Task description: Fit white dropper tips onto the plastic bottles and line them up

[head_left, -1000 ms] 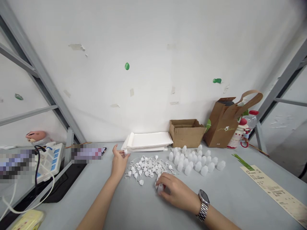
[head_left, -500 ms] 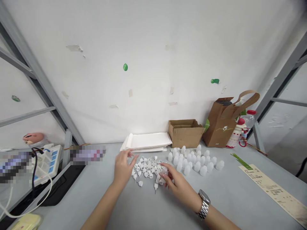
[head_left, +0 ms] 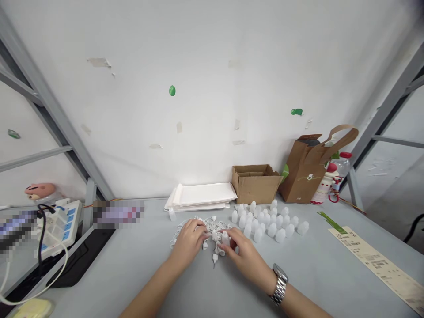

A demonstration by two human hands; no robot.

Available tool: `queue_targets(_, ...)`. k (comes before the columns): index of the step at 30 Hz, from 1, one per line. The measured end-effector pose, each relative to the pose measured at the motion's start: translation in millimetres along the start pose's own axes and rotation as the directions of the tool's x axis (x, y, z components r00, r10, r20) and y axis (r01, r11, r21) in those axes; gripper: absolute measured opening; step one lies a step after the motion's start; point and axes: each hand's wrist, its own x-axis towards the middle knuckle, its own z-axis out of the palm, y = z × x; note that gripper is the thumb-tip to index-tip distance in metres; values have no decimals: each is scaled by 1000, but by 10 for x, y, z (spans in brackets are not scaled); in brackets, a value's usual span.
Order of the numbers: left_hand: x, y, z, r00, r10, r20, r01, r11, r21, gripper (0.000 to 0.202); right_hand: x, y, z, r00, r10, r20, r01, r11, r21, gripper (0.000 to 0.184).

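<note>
My right hand (head_left: 244, 251) holds a small translucent plastic bottle (head_left: 225, 238) upright between thumb and fingers, its neck pointing up. Beside it, my left hand (head_left: 188, 240) is over a pile of white caps with thin tips and loops (head_left: 217, 224). The left fingers curl with thumb and forefinger close together among the caps; whether a cap is between them is hidden. One cap (head_left: 215, 258) lies at the near edge of the pile. Several more bottles (head_left: 265, 218) stand in a group to the right. A single bottle (head_left: 172, 214) stands behind my left hand.
White flat packs (head_left: 205, 194) lie stacked by the wall. An open cardboard box (head_left: 256, 187) and a brown paper bag (head_left: 303, 176) stand behind the bottles. A paper strip (head_left: 374, 260) lies at right; a power strip (head_left: 64, 227) and black mat (head_left: 84, 258) lie at left.
My left hand has moved right and toward me, from beside the white packs onto the caps. The single bottle near the packs now shows. My right hand keeps its bottle, now more upright.
</note>
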Motion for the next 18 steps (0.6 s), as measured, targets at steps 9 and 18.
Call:
queue_targets(9, 1, -40, -40, 995, -70, -68, 68, 997, -37, 22, -2, -10, -4, 1000, 11, 24, -9, 997, -77, 9)
queue_targets(18, -6, -32, -63, 993, -101, -65, 97, 993, -66, 20, 0, -1, 5, 999, 13, 30, -9, 991, -130, 8)
